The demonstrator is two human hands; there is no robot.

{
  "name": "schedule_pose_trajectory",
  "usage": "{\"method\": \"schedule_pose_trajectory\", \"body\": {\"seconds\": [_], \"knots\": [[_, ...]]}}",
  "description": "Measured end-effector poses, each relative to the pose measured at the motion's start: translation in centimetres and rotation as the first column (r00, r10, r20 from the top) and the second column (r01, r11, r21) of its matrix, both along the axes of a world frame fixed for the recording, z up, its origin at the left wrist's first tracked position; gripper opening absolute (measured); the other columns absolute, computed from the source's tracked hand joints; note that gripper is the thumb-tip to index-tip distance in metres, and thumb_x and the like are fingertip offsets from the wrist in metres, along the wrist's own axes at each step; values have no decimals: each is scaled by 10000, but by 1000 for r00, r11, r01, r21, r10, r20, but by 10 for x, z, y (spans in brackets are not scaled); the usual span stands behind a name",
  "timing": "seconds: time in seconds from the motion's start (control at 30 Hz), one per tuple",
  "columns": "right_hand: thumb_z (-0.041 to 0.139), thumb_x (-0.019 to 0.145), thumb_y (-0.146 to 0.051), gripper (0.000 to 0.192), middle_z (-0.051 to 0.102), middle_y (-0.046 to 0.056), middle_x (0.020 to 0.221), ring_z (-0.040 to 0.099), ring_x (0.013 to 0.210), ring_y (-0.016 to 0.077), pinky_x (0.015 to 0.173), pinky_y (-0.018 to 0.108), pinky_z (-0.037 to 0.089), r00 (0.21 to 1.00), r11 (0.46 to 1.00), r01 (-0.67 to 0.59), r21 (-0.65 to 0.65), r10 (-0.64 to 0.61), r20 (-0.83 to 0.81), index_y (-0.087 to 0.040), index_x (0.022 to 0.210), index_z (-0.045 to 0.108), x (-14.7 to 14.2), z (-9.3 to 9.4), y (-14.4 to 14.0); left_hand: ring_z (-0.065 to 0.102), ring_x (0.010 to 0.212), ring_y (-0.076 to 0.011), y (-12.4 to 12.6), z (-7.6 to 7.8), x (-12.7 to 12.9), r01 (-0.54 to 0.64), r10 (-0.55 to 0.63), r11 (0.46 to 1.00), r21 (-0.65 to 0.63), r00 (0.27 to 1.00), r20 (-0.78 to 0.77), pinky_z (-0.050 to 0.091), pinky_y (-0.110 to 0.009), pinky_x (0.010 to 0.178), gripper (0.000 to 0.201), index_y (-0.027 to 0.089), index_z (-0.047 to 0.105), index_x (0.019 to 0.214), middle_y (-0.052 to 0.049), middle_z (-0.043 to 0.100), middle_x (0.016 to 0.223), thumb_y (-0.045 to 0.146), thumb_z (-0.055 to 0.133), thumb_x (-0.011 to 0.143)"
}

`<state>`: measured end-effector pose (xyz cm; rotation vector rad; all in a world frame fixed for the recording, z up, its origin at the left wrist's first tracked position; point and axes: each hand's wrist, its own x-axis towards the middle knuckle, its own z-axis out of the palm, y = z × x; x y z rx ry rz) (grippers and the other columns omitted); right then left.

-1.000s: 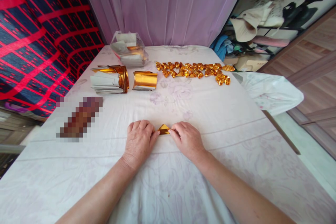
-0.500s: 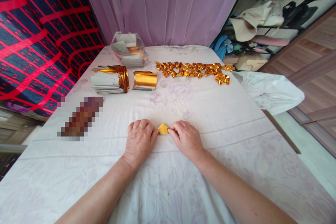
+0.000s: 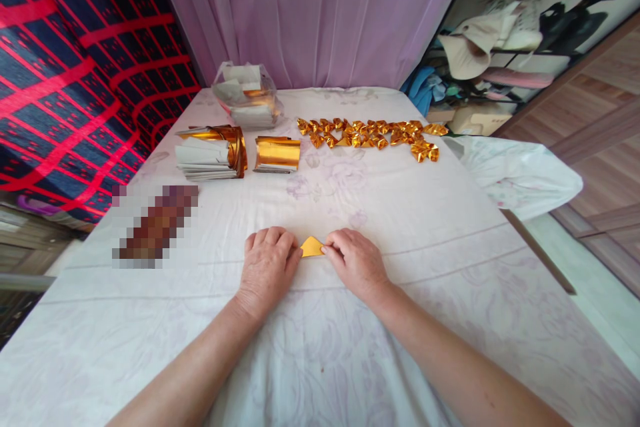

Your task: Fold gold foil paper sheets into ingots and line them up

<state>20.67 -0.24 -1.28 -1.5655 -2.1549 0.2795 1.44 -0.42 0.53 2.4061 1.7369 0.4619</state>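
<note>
Person seated at a table covered with a pale floral cloth (image 3: 400, 293). Both hands down on the cloth, close together near the front edge.

Left hand (image 3: 266, 267): fingers curled under, knuckles up, tips pinching the left corner of a small folded gold foil piece (image 3: 312, 247). Right hand (image 3: 356, 261): same posture, fingers bunched, tips pinching the right corner. The foil piece sits flat on the cloth between the two hands, triangular peak pointing away from the person.

Farther back, centre-right: a row of finished gold folded pieces (image 3: 367, 133), touching one another, with a small cluster at its right end. Back left: a stack of gold-and-white sheets (image 3: 210, 152), and just beside it a shorter bundle of gold sheets (image 3: 277, 153). Behind these, a clear plastic bag (image 3: 246, 103) holding more paper. Purple curtain (image 3: 320, 13) behind the table.
</note>
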Motion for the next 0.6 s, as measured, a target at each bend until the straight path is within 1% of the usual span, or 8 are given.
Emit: {"method": "schedule_pose_trajectory", "body": {"seconds": [0.1,0.2,0.37,0.6], "knots": [[546,899,-197,108,613,0,788,567,764,148,684,256,363,1000,1000,-6,-25,5,-8,-225,806,592,0,1,1,532,988,-223,1,-3,-2,37,-37,999,-2,995,92,370,-427,889,164,294,690,972,-40,608,1023,274,538,916],[543,898,-205,105,605,8,797,562,760,151,671,257,358,1000,1000,6,-23,-5,29,-222,810,597,-1,2,1,527,1038,-226,3,-7,-3,58,-59,998,10,991,120,361,-442,918,226,345,709,1035,-44,592,1085,257,538,917],[536,893,-206,104,596,13,781,550,736,154,658,264,353,996,999,43,1,-42,83,-218,811,598,-4,2,0,515,1058,-235,3,-8,-3,72,-75,997,30,994,86,374,-456,930,244,354,711,1070,-58,580,1117,272,536,921],[510,929,-219,143,613,26,839,566,802,164,720,274,385,996,998,2,57,-7,86,-220,896,649,-2,-2,-3,505,1107,-281,1,-7,0,96,-95,994,59,995,-4,390,-497,930,305,370,676,1153,-100,549,1201,253,505,929]]}}
